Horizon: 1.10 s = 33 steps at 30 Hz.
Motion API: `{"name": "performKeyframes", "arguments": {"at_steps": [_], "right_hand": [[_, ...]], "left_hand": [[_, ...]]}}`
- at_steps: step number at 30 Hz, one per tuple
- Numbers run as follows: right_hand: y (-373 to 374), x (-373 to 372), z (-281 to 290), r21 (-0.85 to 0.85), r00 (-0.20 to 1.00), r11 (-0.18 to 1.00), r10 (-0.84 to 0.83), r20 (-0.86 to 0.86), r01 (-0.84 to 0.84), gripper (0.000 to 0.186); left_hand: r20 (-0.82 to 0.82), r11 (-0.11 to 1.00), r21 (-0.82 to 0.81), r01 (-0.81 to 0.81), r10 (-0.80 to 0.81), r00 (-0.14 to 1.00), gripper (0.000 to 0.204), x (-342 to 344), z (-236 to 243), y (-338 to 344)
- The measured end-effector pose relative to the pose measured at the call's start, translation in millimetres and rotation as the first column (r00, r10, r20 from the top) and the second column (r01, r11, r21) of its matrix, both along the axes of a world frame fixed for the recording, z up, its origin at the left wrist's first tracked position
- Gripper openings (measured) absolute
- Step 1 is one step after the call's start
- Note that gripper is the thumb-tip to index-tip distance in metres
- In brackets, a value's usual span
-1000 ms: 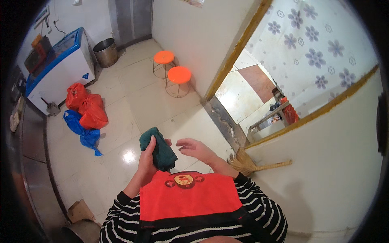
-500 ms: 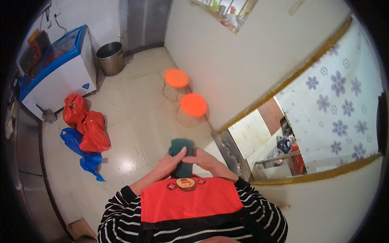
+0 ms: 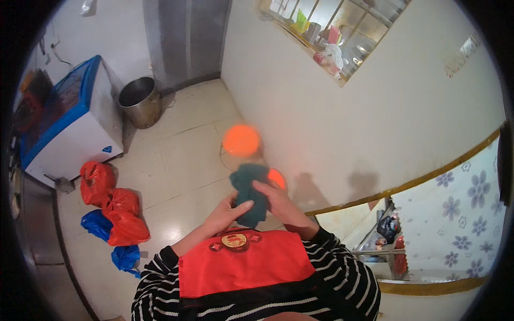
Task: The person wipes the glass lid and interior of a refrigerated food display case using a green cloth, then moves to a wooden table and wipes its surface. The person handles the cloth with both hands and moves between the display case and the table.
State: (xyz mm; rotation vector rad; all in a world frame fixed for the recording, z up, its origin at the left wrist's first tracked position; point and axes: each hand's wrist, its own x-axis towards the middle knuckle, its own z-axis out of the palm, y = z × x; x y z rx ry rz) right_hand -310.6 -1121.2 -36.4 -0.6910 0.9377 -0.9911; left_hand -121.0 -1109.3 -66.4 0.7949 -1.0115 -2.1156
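Note:
A dark green folded cloth (image 3: 250, 187) is held up in front of my chest, just above the red apron (image 3: 241, 267) I wear. My left hand (image 3: 226, 215) grips its lower left side, the thumb lying across the front. My right hand (image 3: 281, 206) holds its right edge, with the thumb pressed on the face of the cloth. The fingers behind the cloth are hidden. Beyond it stands a round orange stool (image 3: 241, 140), and a second orange stool (image 3: 277, 177) is partly covered by the cloth and my right hand.
Red plastic bags (image 3: 126, 214) and blue bags (image 3: 127, 258) lie on the tiled floor at left. Behind them stand a white chest freezer (image 3: 91, 128) with a blue rim and a metal pot (image 3: 141, 107). On the right, a flowered curtain (image 3: 460, 219) hangs in an opening in the wall.
The view has tilted up and shifted, showing more of the window. The cloth now stands higher and shows more of its face, and my right hand has moved outward along its edge.

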Motion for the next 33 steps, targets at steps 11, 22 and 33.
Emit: {"name": "performKeyframes", "arguments": {"at_steps": [11, 22, 33], "right_hand": [[-174.5, -5.6, -42.3, 0.161, 0.988, 0.983, -0.112, 0.108, 0.094, 0.047], [-282.6, 33.9, -22.6, -0.005, 0.852, 0.908, -0.39, 0.349, 0.418, 0.064], [-207.3, 57.4, -41.2, 0.069, 0.641, 0.673, -0.727, 0.246, 0.736, 0.054]], "left_hand": [[0.093, 0.926, -0.128, 0.356, -0.346, 0.934, 0.043, -15.7, -57.9, -260.1], [0.021, 0.726, 0.023, 0.687, -0.688, 0.726, 0.054, -21.9, -20.7, -428.1], [0.543, 0.242, -0.304, 0.922, -0.751, 0.376, 0.051, -31.5, 11.8, -399.6]]}}
